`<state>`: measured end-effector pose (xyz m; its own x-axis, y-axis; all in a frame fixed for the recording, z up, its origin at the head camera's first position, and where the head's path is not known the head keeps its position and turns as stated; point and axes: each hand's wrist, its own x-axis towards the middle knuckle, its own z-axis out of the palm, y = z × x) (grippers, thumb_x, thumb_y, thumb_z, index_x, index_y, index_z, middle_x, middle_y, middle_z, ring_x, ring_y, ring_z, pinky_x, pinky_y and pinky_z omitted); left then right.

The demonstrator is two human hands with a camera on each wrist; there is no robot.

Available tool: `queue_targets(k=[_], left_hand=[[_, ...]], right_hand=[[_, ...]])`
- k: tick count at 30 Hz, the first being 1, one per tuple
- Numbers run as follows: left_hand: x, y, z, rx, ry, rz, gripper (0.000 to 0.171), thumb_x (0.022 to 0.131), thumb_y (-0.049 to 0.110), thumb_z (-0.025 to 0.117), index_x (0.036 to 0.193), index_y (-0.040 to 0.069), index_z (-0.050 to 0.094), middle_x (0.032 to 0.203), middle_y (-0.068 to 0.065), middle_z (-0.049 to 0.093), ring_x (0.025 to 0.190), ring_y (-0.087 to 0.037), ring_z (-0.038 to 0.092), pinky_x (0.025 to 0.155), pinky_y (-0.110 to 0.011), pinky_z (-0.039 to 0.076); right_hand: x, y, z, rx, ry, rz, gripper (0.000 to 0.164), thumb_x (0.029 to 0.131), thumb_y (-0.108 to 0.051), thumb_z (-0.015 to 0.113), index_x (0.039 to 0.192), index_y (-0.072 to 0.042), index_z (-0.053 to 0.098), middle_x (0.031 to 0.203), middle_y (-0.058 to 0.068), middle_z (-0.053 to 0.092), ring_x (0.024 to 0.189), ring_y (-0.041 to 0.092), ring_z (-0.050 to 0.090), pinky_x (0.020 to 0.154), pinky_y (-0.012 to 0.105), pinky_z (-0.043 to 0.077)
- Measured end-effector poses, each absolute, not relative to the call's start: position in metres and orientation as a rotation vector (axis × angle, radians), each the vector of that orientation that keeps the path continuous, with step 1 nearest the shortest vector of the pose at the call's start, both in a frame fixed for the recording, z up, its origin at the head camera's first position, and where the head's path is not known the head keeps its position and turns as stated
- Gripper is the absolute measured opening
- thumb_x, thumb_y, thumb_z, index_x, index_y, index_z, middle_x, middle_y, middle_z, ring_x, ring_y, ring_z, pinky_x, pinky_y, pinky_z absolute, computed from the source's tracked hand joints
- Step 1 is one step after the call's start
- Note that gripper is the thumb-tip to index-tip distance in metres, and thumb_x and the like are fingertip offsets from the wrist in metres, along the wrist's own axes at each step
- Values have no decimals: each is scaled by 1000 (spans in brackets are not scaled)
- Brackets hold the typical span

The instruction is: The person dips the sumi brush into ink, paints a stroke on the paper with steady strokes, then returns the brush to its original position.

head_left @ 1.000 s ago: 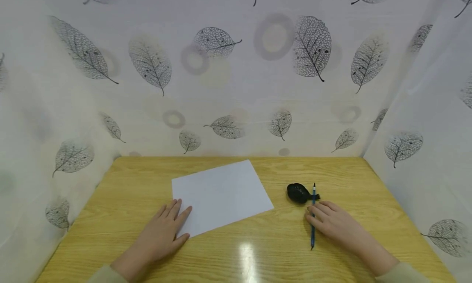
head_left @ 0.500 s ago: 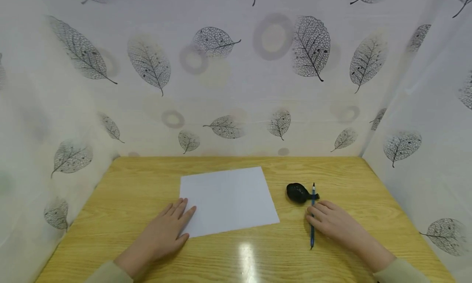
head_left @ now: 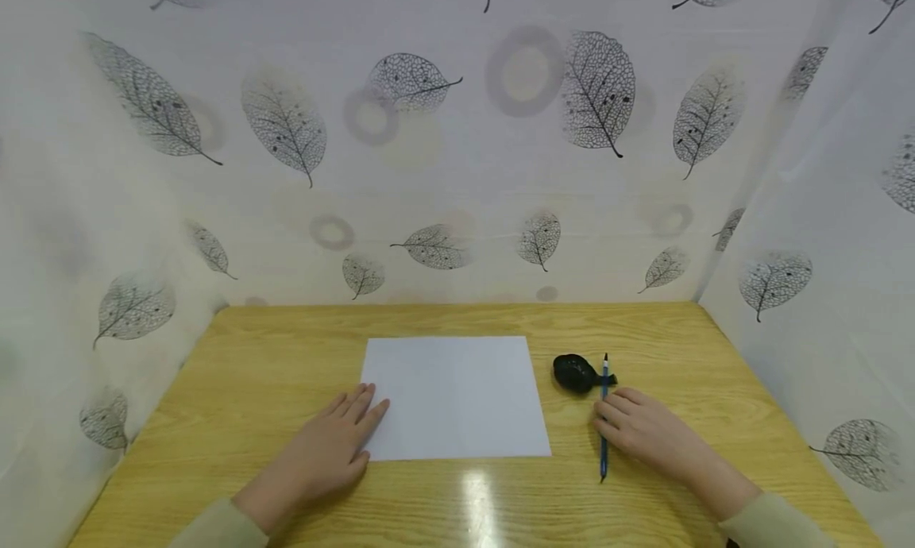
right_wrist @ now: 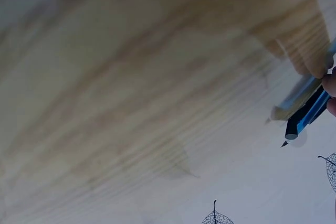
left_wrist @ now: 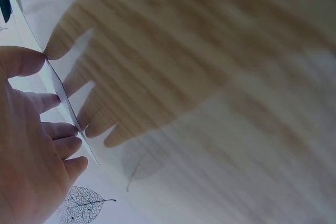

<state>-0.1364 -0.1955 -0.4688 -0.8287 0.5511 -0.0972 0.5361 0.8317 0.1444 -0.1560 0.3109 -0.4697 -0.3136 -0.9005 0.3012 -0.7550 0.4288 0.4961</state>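
A sheet of white paper (head_left: 457,397) lies squarely in the middle of the table. My left hand (head_left: 329,445) rests with straight, spread fingers on its left edge; the left wrist view shows fingertips at the paper's edge (left_wrist: 65,100). To the right, my right hand (head_left: 639,429) holds a slim blue pen (head_left: 604,455), fingers curled over its barrel. The pen points away from me, with a white band near its far, dark tip. Its far part crosses the narrow neck of a glossy black, balloon-shaped thing (head_left: 574,373). In the right wrist view the pen (right_wrist: 310,114) shows a fine point.
The yellow wood-grain table (head_left: 279,341) reflects the hands and pen. A pale curtain (head_left: 457,167) printed with leaves stands behind it and along both sides.
My left hand has slid a little to the right with the paper, which has turned clockwise from slanted to square with the table. The right hand, pen and black thing stay put.
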Motion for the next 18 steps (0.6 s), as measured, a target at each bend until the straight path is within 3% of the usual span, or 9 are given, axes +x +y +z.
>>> queue_targets(k=[18], left_hand=[[-138, -185, -474, 899, 2882, 148, 68, 101, 30, 56, 162, 4, 42, 171, -27, 31, 160, -42, 31, 130, -56, 30]], right_hand=[[-163, 310, -469, 1463, -2060, -441, 72, 114, 0, 3, 97, -12, 72, 100, 2, 73, 90, 19, 68, 82, 35, 59]])
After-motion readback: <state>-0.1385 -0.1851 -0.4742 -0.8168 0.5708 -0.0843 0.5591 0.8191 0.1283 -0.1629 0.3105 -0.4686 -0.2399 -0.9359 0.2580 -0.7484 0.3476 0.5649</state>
